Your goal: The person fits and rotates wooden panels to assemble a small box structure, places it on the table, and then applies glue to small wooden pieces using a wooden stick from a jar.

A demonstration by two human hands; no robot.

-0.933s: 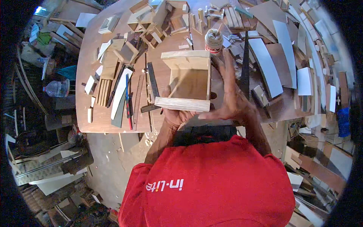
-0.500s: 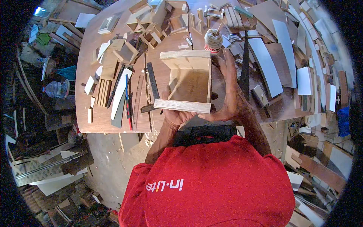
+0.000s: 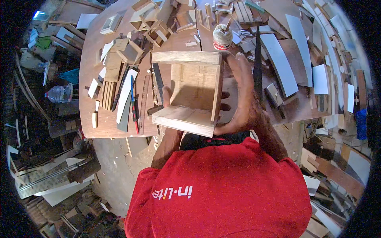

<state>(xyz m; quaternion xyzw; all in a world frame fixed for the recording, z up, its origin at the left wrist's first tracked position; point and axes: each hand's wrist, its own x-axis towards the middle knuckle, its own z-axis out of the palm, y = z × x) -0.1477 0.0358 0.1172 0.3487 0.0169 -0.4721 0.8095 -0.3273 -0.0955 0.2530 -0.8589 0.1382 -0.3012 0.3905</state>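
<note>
Here the person is holding a wooden box (image 3: pixel 186 123) up over the near edge of the bench (image 3: pixel 111 129), its open face tipping toward the camera and shadow darkening its inside. The left hand (image 3: pixel 166 96) is clamping on at the box's open left side, the thumb hooking over while the palm and other fingers are hiding behind the lower board. Over on the other side, the right hand (image 3: pixel 245 89) is spreading wide around the right wall, thumb by the lower corner, index finger by the upper one; two darker fingertips are showing beside the wall, but whether that grip is pressing shut, nobody can tell from here. Beyond the box, a jar (image 3: pixel 223 39) is standing with a stick poking out, its contents hard to make out. A black bar (image 3: pixel 157 77) is slipping out of sight behind the box's left side. Farther back, small wooden frames (image 3: pixel 156 33) are crowding together, some running off the top, and the red shirt (image 3: pixel 222 186) is blocking the floor beneath.
</note>
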